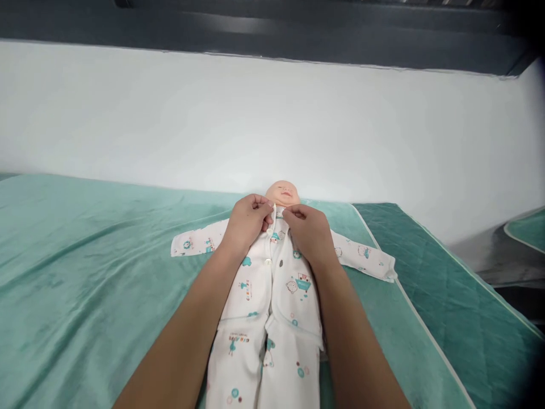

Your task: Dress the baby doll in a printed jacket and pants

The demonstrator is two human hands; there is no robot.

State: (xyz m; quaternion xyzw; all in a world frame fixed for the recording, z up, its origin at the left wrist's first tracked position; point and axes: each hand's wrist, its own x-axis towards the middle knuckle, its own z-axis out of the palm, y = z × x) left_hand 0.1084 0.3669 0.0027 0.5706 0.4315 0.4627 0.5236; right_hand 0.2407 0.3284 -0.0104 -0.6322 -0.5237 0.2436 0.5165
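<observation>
A baby doll (283,192) lies on its back, its head near the wall. It wears a white printed baby jacket (247,284) with sleeves spread to both sides, and matching trousers (289,375). My left hand (249,218) pinches the jacket's front edge at the collar, just below the doll's chin. Opposite it, my right hand (309,227) has its fingers closed on the other side of the collar. Buttons show down the jacket front, and the edges lie apart toward the hem. The doll's own hands do not show.
Under the doll is a green blanket (106,284) with wrinkles at the left. A darker quilted mattress cover (430,267) shows at the right. The white wall (255,125) rises behind the doll's head, with a dark beam (272,34) above.
</observation>
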